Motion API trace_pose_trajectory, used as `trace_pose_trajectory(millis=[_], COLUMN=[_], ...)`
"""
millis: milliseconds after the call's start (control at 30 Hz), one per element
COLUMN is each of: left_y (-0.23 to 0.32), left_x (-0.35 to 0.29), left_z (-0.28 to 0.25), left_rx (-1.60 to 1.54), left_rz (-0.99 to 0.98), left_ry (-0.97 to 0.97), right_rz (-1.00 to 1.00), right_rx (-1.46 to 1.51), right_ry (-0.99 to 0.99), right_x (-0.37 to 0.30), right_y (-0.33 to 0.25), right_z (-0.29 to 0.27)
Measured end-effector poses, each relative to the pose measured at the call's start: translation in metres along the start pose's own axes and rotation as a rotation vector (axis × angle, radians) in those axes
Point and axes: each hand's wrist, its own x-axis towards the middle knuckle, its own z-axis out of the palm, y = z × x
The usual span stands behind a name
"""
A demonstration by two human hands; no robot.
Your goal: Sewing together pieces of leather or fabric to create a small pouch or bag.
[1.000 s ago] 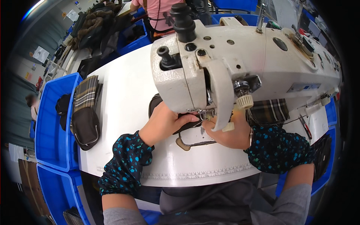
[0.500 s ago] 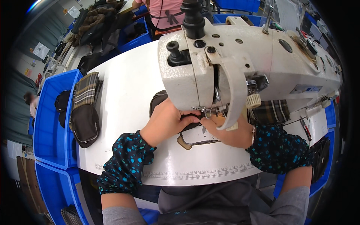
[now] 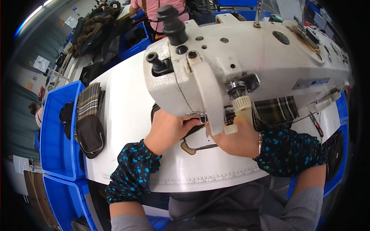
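A white sewing machine (image 3: 227, 50) stands over the table, and both my hands work close under its head. My left hand (image 3: 166, 133) is closed, thumb and fingers pinching a dark fabric piece (image 3: 194, 131) by the presser foot (image 3: 201, 117). More of that piece shows dark beyond the left wrist. My right hand (image 3: 238, 139) is curled at the piece's other side, its fingertips partly hidden by the machine's white lever guard (image 3: 210, 96). The needle point cannot be seen. Below the fingers, a tan curved edge (image 3: 188, 148) shows in the tabletop.
At the left table edge lies a stack of plaid fabric with a dark zipped pouch (image 3: 91, 134). Blue bins (image 3: 58, 154) stand beside it. Folded plaid fabric (image 3: 274, 112) and a red-handled tool (image 3: 317, 125) lie right of the machine. A person in pink (image 3: 169, 19) sits beyond.
The view has shifted, so the machine head appears further left and covers more of the work. Both hands stay at the dark fabric piece, which is less visible now.
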Motion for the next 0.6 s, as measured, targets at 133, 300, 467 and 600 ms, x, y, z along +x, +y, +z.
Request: trace_pose_trajectory(millis=[133, 300, 467, 600], left_y=[-0.003, -0.002, -0.004, -0.002], left_x=[0.001, 0.003, 0.001, 0.002], left_z=[0.004, 0.008, 0.009, 0.01], left_rx=[0.125, 0.204, 0.234, 0.22], left_rz=[-0.001, 0.007, -0.005, 0.014], left_ry=[0.06, 0.117, 0.086, 0.089], right_rz=[-0.004, 0.124, -0.007, 0.022], right_rx=[0.111, 0.183, 0.017, -0.023], right_ry=[0.043, 0.169, 0.081, -0.317], right_x=[-0.001, 0.012, 0.01, 0.013], right_y=[0.011, -0.002, 0.001, -0.001], right_z=[0.014, -0.018, -0.018, -0.043])
